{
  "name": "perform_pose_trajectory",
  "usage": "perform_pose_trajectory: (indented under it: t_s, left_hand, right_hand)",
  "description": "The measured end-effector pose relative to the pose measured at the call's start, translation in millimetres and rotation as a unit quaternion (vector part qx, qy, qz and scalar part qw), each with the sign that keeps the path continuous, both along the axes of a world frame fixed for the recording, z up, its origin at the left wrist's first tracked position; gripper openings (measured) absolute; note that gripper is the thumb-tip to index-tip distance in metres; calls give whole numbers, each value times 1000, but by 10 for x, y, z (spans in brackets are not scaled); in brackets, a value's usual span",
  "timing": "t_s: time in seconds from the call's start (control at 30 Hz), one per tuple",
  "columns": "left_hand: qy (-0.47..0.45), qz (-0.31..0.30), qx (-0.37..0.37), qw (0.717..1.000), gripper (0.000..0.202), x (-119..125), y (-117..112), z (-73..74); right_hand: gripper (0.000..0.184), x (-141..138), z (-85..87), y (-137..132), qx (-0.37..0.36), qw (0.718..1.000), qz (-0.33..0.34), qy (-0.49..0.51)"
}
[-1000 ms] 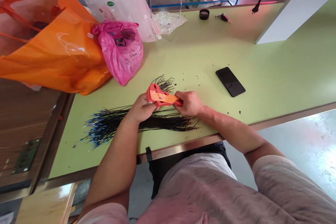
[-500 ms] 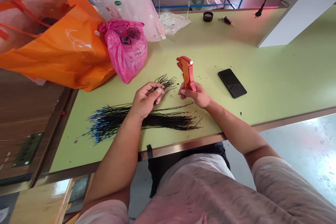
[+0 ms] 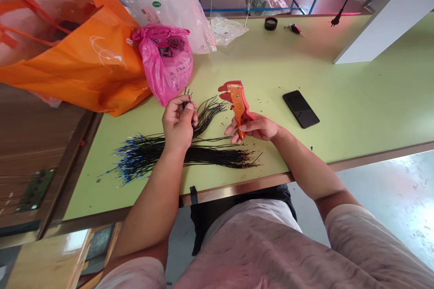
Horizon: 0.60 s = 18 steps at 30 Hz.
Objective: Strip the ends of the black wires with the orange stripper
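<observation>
- The table's front edge (image 3: 237, 184) ran just below the wires (image 3: 217, 157); there was room rightward up to the phone (image 3: 301, 109).
- The wire stripper (image 3: 238, 104) lay lengthwise, head pointing away, held above the wires, its handles clenched in the right hand (image 3: 254, 128).
- The left hand (image 3: 178, 124) pinched wire ends, its fingers half hiding them.

A: Left hand (image 3: 178, 122), what's pinched?
B: Thin black wires (image 3: 207, 115); fingers hide their ends.
A: Red-and-orange metal wire stripper (image 3: 238, 104)?
B: Right hand (image 3: 252, 128) covers its lower handles.
A: Orange fabric tote bag (image 3: 77, 54)?
B: Cut off by the left edge.
A: Dark specks (image 3: 222, 123) on the pale green tabletop (image 3: 339, 113)?
B: Too small to tell.
</observation>
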State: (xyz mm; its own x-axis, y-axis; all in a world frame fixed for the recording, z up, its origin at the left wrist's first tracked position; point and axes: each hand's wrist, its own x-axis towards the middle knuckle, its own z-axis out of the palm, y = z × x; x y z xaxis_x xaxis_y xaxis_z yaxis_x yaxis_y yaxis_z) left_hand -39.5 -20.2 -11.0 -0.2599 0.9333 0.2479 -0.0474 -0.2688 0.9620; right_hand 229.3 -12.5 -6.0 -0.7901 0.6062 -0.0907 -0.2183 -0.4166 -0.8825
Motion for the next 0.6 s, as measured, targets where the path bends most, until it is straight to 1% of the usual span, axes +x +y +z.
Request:
perform_pose_trajectory:
  t_s: [0.1, 0.17, 0.27, 0.37, 0.43, 0.53, 0.6]
  left_hand:
    - [69, -40, 17, 997, 33, 51, -57, -10]
    - [116, -74, 13, 990, 31, 73, -97, -24]
    - [179, -133, 11, 975, 16, 70, -123, -55]
    - [240, -195, 24, 951, 17, 49, -121, -60]
    - [274, -226, 32, 934, 15, 46, -128, -36]
    - [308, -246, 28, 919, 23, 67, -162, 14]
    - [321, -236, 13, 917, 28, 84, -183, 30]
  right_hand:
    - [45, -19, -20, -12, 2, 999, 31, 24]
    - [46, -40, -32, -17, -1, 999, 34, 36]
    - [47, -69, -47, -19, 1, 999, 8, 51]
    - [46, -95, -75, -13, 19, 998, -32, 48]
    - [46, -110, -98, -7, 32, 997, -59, 38]
    - [46, -124, -120, -2, 44, 995, -86, 27]
    - [47, -126, -122, 1, 49, 994, -93, 24]
